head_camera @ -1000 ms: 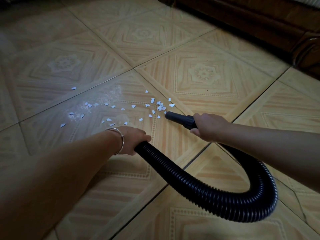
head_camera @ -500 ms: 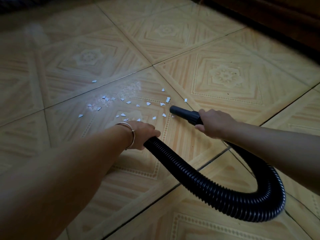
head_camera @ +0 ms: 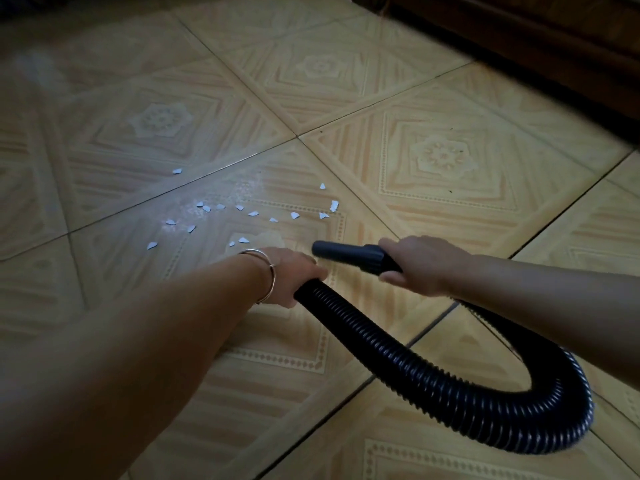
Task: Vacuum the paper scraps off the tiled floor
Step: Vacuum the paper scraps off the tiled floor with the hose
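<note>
My left hand [head_camera: 291, 276] curls round the ribbed hose [head_camera: 433, 382]; my right hand [head_camera: 419, 265] grips the nozzle [head_camera: 341, 252], its mouth facing 9 o'clock. The paper scraps [head_camera: 254, 213] lie scattered at 11 o'clock on the tiled floor [head_camera: 443, 98]. Dark furniture [head_camera: 554, 39] borders it at 1 o'clock.

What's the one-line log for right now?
left hand: holds hose | right hand: holds nozzle | paper scraps: on tiled floor

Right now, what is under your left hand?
The left hand grips the ribbed vacuum hose over the tiled floor. Two paper scraps peek out just beyond the bracelet. Any scraps beneath the hand and forearm are covered.
</note>
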`<state>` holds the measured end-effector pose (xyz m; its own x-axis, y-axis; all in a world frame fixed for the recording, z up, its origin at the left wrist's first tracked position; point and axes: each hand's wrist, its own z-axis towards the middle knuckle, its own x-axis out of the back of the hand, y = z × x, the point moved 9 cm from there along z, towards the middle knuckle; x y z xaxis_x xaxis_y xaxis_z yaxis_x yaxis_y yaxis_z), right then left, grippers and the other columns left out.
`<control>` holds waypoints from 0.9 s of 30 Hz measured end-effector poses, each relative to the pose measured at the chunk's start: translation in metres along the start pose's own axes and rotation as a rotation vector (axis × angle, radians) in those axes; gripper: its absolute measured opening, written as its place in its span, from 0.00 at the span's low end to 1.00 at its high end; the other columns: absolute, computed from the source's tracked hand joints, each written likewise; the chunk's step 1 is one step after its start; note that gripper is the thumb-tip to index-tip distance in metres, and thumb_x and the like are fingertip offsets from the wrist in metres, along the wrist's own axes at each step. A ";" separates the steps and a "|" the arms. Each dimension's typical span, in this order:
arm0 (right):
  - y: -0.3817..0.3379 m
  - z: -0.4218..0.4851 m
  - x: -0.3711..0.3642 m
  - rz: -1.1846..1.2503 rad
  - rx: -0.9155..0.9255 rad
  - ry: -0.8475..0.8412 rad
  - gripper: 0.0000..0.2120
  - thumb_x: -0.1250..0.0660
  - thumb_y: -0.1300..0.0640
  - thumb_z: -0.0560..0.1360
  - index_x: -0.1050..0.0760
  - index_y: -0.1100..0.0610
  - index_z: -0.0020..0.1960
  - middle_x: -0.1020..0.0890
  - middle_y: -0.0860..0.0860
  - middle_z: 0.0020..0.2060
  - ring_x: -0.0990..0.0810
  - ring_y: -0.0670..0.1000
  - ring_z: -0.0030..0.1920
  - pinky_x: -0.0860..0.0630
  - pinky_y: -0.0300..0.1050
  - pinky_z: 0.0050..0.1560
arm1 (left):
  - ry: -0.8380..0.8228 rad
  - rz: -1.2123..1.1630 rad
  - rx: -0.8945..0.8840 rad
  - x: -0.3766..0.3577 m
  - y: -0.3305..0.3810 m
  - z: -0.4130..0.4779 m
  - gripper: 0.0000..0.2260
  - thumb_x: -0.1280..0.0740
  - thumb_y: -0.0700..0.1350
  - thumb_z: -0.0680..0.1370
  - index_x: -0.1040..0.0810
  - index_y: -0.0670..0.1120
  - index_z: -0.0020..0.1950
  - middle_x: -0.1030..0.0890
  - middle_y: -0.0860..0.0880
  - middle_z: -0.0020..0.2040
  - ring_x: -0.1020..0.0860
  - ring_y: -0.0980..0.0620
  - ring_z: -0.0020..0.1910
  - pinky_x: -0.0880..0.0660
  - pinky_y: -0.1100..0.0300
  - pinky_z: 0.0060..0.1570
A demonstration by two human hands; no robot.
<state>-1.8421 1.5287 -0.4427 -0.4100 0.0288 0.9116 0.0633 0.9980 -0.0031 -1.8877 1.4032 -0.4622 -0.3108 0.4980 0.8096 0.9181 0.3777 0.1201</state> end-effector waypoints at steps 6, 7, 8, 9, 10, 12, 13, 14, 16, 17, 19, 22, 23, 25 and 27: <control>0.029 0.033 0.025 0.036 -0.271 0.092 0.17 0.38 0.46 0.79 0.32 0.56 0.61 0.31 0.48 0.39 0.27 0.50 0.43 0.27 0.44 0.42 | 0.028 0.051 0.020 0.005 -0.022 -0.009 0.13 0.37 0.40 0.74 0.31 0.47 0.58 0.27 0.48 0.54 0.25 0.47 0.52 0.32 0.58 0.44; 0.030 0.039 0.027 0.030 -0.291 0.100 0.17 0.38 0.46 0.78 0.32 0.56 0.62 0.32 0.48 0.39 0.27 0.50 0.42 0.27 0.44 0.42 | 0.034 0.045 0.026 0.006 -0.028 -0.011 0.13 0.37 0.40 0.74 0.31 0.47 0.58 0.27 0.49 0.53 0.25 0.47 0.52 0.32 0.58 0.43; 0.027 0.042 0.027 0.027 -0.292 0.101 0.17 0.38 0.46 0.78 0.32 0.56 0.61 0.32 0.48 0.39 0.27 0.50 0.42 0.28 0.44 0.41 | 0.035 0.044 0.030 0.007 -0.032 -0.013 0.12 0.37 0.41 0.74 0.31 0.47 0.57 0.28 0.49 0.53 0.25 0.47 0.51 0.32 0.58 0.44; 0.021 0.045 0.025 0.021 -0.280 0.100 0.17 0.39 0.46 0.79 0.33 0.56 0.61 0.32 0.48 0.39 0.27 0.50 0.42 0.29 0.44 0.40 | 0.034 0.046 0.030 0.006 -0.037 -0.014 0.12 0.36 0.41 0.74 0.32 0.47 0.57 0.28 0.49 0.52 0.25 0.47 0.51 0.31 0.57 0.45; 0.014 0.049 0.023 0.010 -0.258 0.097 0.17 0.39 0.45 0.79 0.33 0.56 0.61 0.31 0.49 0.40 0.27 0.50 0.41 0.30 0.43 0.39 | 0.037 0.046 0.029 0.005 -0.041 -0.016 0.12 0.36 0.41 0.74 0.32 0.48 0.57 0.28 0.50 0.51 0.25 0.47 0.50 0.31 0.56 0.45; 0.008 0.053 0.023 -0.003 -0.247 0.108 0.18 0.39 0.45 0.79 0.33 0.56 0.61 0.31 0.49 0.40 0.27 0.50 0.41 0.30 0.43 0.38 | 0.051 0.036 0.028 0.005 -0.049 -0.017 0.11 0.37 0.41 0.74 0.32 0.49 0.55 0.30 0.50 0.49 0.25 0.48 0.49 0.30 0.55 0.46; 0.010 0.055 0.026 0.003 -0.271 0.113 0.18 0.39 0.45 0.79 0.33 0.57 0.61 0.31 0.49 0.40 0.27 0.50 0.41 0.30 0.43 0.39 | 0.059 0.027 0.028 0.005 -0.052 -0.017 0.11 0.37 0.41 0.74 0.32 0.49 0.54 0.31 0.51 0.48 0.25 0.48 0.49 0.29 0.54 0.46; 0.014 0.057 0.030 0.015 -0.306 0.117 0.18 0.38 0.46 0.79 0.32 0.57 0.61 0.31 0.49 0.40 0.27 0.50 0.42 0.30 0.44 0.39 | 0.066 0.021 0.029 0.006 -0.054 -0.017 0.11 0.36 0.40 0.74 0.32 0.49 0.54 0.32 0.52 0.47 0.25 0.47 0.49 0.29 0.55 0.46; 0.020 0.066 0.036 0.029 -0.369 0.120 0.17 0.38 0.46 0.79 0.32 0.57 0.61 0.32 0.49 0.38 0.28 0.51 0.42 0.31 0.44 0.39 | 0.084 0.018 0.036 0.008 -0.060 -0.018 0.11 0.36 0.40 0.74 0.32 0.49 0.53 0.33 0.53 0.46 0.26 0.48 0.46 0.30 0.55 0.44; 0.021 0.070 0.039 0.032 -0.391 0.127 0.17 0.38 0.47 0.79 0.32 0.57 0.61 0.32 0.49 0.38 0.28 0.51 0.41 0.31 0.44 0.39 | 0.094 0.020 0.040 0.009 -0.062 -0.019 0.11 0.36 0.40 0.74 0.32 0.49 0.54 0.33 0.53 0.46 0.28 0.49 0.44 0.31 0.56 0.44; 0.019 0.083 0.048 0.037 -0.417 0.144 0.17 0.38 0.48 0.79 0.31 0.58 0.62 0.31 0.50 0.40 0.28 0.51 0.42 0.31 0.45 0.39 | 0.110 0.020 0.051 0.011 -0.066 -0.020 0.11 0.37 0.40 0.74 0.32 0.48 0.55 0.33 0.53 0.46 0.30 0.50 0.43 0.32 0.57 0.42; 0.009 0.098 0.055 0.018 -0.378 0.139 0.18 0.37 0.48 0.79 0.32 0.57 0.63 0.30 0.51 0.41 0.27 0.51 0.42 0.29 0.45 0.40 | 0.121 0.008 0.056 0.010 -0.071 -0.022 0.12 0.36 0.41 0.74 0.32 0.48 0.56 0.30 0.52 0.47 0.26 0.49 0.47 0.33 0.58 0.42; 0.004 0.100 0.056 -0.001 -0.340 0.138 0.18 0.37 0.48 0.79 0.32 0.57 0.63 0.30 0.51 0.42 0.26 0.52 0.43 0.27 0.45 0.41 | 0.121 0.003 0.056 0.009 -0.072 -0.022 0.12 0.36 0.41 0.74 0.31 0.48 0.56 0.29 0.51 0.49 0.25 0.48 0.49 0.32 0.57 0.43; -0.006 0.094 0.054 -0.039 -0.256 0.123 0.17 0.37 0.47 0.78 0.32 0.56 0.62 0.29 0.50 0.42 0.25 0.51 0.43 0.25 0.45 0.43 | 0.107 -0.011 0.049 0.004 -0.071 -0.023 0.13 0.36 0.41 0.73 0.31 0.48 0.56 0.28 0.51 0.51 0.25 0.47 0.50 0.29 0.55 0.46; -0.015 0.081 0.046 -0.050 -0.181 0.087 0.17 0.37 0.47 0.78 0.32 0.55 0.61 0.28 0.50 0.42 0.25 0.50 0.43 0.25 0.44 0.42 | 0.093 -0.006 0.029 0.000 -0.067 -0.024 0.13 0.36 0.41 0.73 0.31 0.48 0.57 0.27 0.50 0.53 0.25 0.47 0.51 0.28 0.54 0.47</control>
<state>-1.9352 1.5197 -0.4342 -0.3374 -0.0334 0.9408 0.2101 0.9715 0.1098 -1.9433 1.3588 -0.4565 -0.2906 0.4218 0.8588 0.9085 0.4032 0.1094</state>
